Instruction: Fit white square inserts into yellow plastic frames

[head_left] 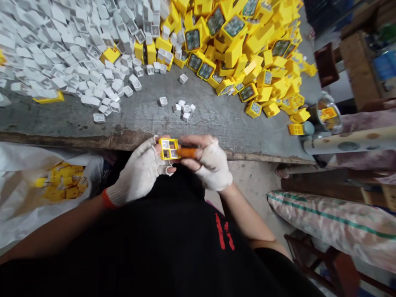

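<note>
My left hand, in a white fingerless glove with an orange cuff, holds a small yellow frame near the table's front edge. The frame is split into several square openings, and pale pieces show in some of them. From the right, my right hand, also gloved in white, is closed around an orange-brown tool handle. Its end meets the right side of the frame; the exact contact is blurred. Small white caps lie on the grey table beyond my hands.
White caps are heaped at the back left, yellow housings at the back right. A metal container stands at the table's right end. Yellow parts fill a white bag at lower left. A striped sack lies at right.
</note>
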A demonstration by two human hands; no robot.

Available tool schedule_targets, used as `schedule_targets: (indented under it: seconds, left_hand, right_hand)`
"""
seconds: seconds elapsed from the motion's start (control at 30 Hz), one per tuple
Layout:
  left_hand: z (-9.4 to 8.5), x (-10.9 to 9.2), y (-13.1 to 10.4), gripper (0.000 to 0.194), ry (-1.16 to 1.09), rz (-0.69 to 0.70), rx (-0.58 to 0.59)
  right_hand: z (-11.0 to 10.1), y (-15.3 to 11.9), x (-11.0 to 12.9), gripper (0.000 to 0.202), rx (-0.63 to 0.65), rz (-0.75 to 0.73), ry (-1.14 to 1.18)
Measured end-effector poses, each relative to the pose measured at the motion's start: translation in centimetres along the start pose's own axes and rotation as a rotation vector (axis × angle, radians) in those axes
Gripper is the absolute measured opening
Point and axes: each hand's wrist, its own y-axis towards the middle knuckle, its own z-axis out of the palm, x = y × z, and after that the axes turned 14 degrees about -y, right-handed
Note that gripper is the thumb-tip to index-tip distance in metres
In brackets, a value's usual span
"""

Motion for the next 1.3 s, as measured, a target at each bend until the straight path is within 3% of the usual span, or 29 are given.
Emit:
schedule_targets:
  seconds: [0.13, 0.2, 0.33, 0.5, 0.6, 0.7, 0.8, 0.9, 1.1, 1.3]
  left_hand:
    - [-0.1, -0.4, 0.2, 0.03, 0.022, 0.051, -0.056]
    - [0.0, -0.5, 0.3, 0.029, 0.03, 0.058, -0.08]
    - [0.3, -0.6, 0.3, 0.026, 0.042, 0.079, -0.086]
    - [0.5, -0.2, 0.4, 0.018, 0.046, 0.083, -0.083]
    - [0.7, -0.1, 0.3, 0.01, 0.018, 0.093, -0.107]
    - [0.8, -0.1, 0.2, 0.003, -0.003, 0.102, -0.121]
    - [0.8, -0.2, 0.0, 0.003, -0.016, 0.109, -0.12]
    - [0.5, -0.2, 0.0, 0.004, -0.023, 0.11, -0.11]
    - [-0.3, -0.1, 0.2, 0.008, -0.012, 0.103, -0.063]
    - [-0.6, -0.2, 0.3, 0.013, -0.012, 0.091, -0.034]
  right_hand:
    - [1.5, 3.7, -4.5, 0.029, 0.107, 0.338, -0.205]
    - [3.0, 5.4, -5.7, 0.031, 0.174, 0.399, -0.258]
    - [4.4, 6.4, -5.0, 0.019, 0.159, 0.378, -0.221]
    - [2.2, 4.4, -3.4, 0.017, 0.063, 0.266, -0.12]
    - [1.5, 4.0, -3.9, 0.022, 0.086, 0.343, -0.149]
    - [2.2, 4.3, -4.5, 0.028, 0.141, 0.408, -0.158]
    - [3.5, 4.7, -4.3, 0.036, 0.167, 0.366, -0.184]
    - [4.4, 5.3, -3.7, 0.024, 0.162, 0.327, -0.2]
    - [3.6, 6.8, -4.0, 0.022, 0.31, 0.286, -0.111]
    - [2.9, 5.7, -3.9, 0.039, 0.198, 0.339, -0.142]
